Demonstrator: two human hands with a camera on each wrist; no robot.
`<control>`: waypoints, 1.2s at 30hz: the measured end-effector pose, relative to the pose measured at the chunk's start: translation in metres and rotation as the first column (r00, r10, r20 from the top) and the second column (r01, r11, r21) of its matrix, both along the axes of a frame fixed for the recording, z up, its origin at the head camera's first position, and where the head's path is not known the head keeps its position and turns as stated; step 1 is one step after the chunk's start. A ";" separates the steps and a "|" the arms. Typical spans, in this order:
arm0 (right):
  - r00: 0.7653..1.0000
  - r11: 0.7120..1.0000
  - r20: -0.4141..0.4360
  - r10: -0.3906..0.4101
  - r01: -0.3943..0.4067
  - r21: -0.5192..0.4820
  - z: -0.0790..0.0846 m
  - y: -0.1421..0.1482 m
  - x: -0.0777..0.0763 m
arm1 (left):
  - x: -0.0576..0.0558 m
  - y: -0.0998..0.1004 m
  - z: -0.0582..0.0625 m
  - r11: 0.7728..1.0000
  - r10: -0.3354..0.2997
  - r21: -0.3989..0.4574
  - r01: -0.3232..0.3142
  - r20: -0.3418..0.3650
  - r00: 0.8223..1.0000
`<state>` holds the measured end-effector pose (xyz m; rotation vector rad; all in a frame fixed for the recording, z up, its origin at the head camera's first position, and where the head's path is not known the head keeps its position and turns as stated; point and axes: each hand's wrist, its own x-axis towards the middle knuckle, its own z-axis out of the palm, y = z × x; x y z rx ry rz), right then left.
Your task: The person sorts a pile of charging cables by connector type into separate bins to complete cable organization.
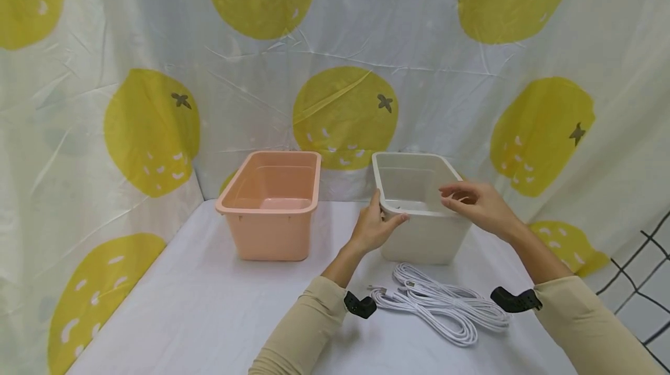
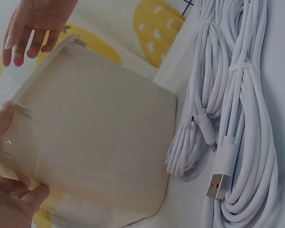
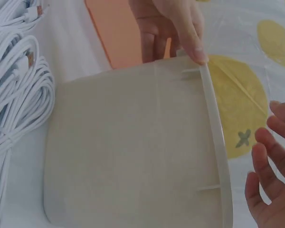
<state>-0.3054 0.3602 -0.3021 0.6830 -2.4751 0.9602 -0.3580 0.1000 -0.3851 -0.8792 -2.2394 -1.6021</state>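
My left hand (image 1: 373, 228) grips a cream plastic bin (image 1: 426, 238) at its front left corner, thumb over the rim and fingers against the side wall. By the bin's right rim hangs my right hand (image 1: 478, 206), its fingers loosely bent with nothing between them; the right wrist view shows those fingers (image 3: 270, 161) apart from the rim. In front of the bin lie bundled white USB cables (image 1: 445, 305), their coils overlapping. A metal USB plug (image 2: 217, 186) shows plainly in the left wrist view.
An orange-pink bin (image 1: 272, 235) stands to the left of the cream one. Both are on a white-covered table (image 1: 209, 317). A curtain (image 1: 251, 102) with yellow fruit prints hangs behind them, and a black wire grid (image 1: 635, 288) is at the far right.
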 end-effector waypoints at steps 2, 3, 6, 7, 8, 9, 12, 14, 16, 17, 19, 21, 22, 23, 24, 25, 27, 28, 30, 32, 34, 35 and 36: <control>0.999 1.000 -0.042 0.015 -0.015 0.000 -0.002 -0.001 0.006 | 0.000 0.000 0.000 1.000 -0.001 0.006 0.001 -0.006 1.000; 0.998 1.000 -0.059 0.019 -0.019 0.003 -0.003 -0.002 0.009 | 0.000 0.001 0.000 1.000 -0.002 0.009 0.002 -0.010 1.000; 0.995 0.999 -0.086 0.045 -0.045 -0.001 -0.008 -0.002 0.019 | 0.000 0.001 0.000 1.000 -0.002 0.014 0.003 -0.011 1.000; 0.994 0.998 -0.094 0.057 -0.057 0.000 -0.010 -0.002 0.022 | 0.000 0.001 0.001 1.000 -0.006 0.015 0.006 -0.010 1.000; 0.993 0.998 -0.099 0.066 -0.067 0.001 -0.012 -0.002 0.026 | 0.000 0.001 0.001 1.000 -0.008 0.017 0.008 -0.007 1.000; 0.992 0.997 -0.104 0.076 -0.076 0.005 -0.014 -0.001 0.029 | 0.001 0.000 0.001 1.000 -0.009 0.014 0.009 -0.005 1.000; 0.988 0.995 -0.125 0.095 -0.092 0.033 -0.021 0.003 0.038 | 0.000 0.000 0.001 1.000 -0.007 0.009 0.007 0.001 1.000; 0.987 0.995 -0.130 0.091 -0.085 0.051 -0.026 0.006 0.043 | 0.000 0.001 0.001 1.000 -0.004 0.004 0.004 0.002 1.000; 0.987 0.994 -0.134 0.085 -0.075 0.076 -0.031 0.009 0.047 | -0.001 0.001 0.001 1.000 -0.004 0.000 0.004 0.002 1.000; 0.988 0.994 -0.132 0.082 -0.072 0.080 -0.034 0.011 0.049 | -0.001 0.001 0.002 1.000 -0.006 -0.002 0.006 0.003 1.000; 0.988 0.994 -0.132 0.078 -0.066 0.092 -0.039 0.013 0.053 | -0.001 0.001 0.001 1.000 -0.009 0.001 0.009 0.003 1.000; 0.988 0.993 -0.134 0.075 -0.061 0.103 -0.045 0.015 0.056 | -0.001 0.000 0.002 1.000 -0.011 0.001 0.011 0.005 1.000; 0.988 0.993 -0.134 0.074 -0.061 0.101 -0.048 0.016 0.058 | -0.001 0.000 0.002 1.000 -0.010 0.000 0.010 0.006 1.000; 0.988 0.993 -0.134 0.073 -0.060 0.101 -0.051 0.017 0.059 | -0.001 0.000 0.002 1.000 -0.008 0.000 0.008 0.006 1.000; 0.988 0.993 -0.136 0.073 -0.059 0.103 -0.054 0.018 0.060 | 0.000 0.000 0.002 1.000 -0.008 -0.001 0.008 0.007 1.000; 0.988 0.993 -0.136 0.076 -0.063 0.103 -0.056 0.018 0.061 | 0.000 0.000 0.003 1.000 -0.006 -0.003 0.006 0.007 1.000; 0.988 0.993 -0.133 0.077 -0.064 0.102 -0.060 0.019 0.063 | 0.000 0.000 0.003 1.000 -0.005 -0.003 0.005 0.006 1.000; 0.988 0.993 -0.131 0.081 -0.068 0.101 -0.062 0.020 0.063 | 0.000 0.000 0.003 1.000 -0.005 -0.002 0.005 0.007 1.000; 0.988 0.992 -0.127 0.086 -0.073 0.101 -0.066 0.020 0.065 | 0.000 0.000 0.003 1.000 -0.007 0.000 0.007 0.010 1.000; 0.989 0.992 -0.116 0.089 -0.077 0.101 -0.071 0.022 0.067 | 0.000 0.000 0.003 1.000 -0.007 0.004 0.007 0.017 1.000; 0.991 0.992 -0.104 0.086 -0.075 0.103 -0.075 0.022 0.068 | 0.000 0.000 0.003 1.000 -0.007 0.005 0.007 0.025 1.000; 0.992 0.992 -0.099 0.082 -0.072 0.104 -0.076 0.023 0.069 | 0.000 0.000 0.002 1.000 -0.006 0.004 0.006 0.026 1.000; 0.992 0.992 -0.095 0.081 -0.071 0.105 -0.078 0.023 0.070 | 0.000 0.000 0.002 1.000 -0.006 0.004 0.005 0.028 1.000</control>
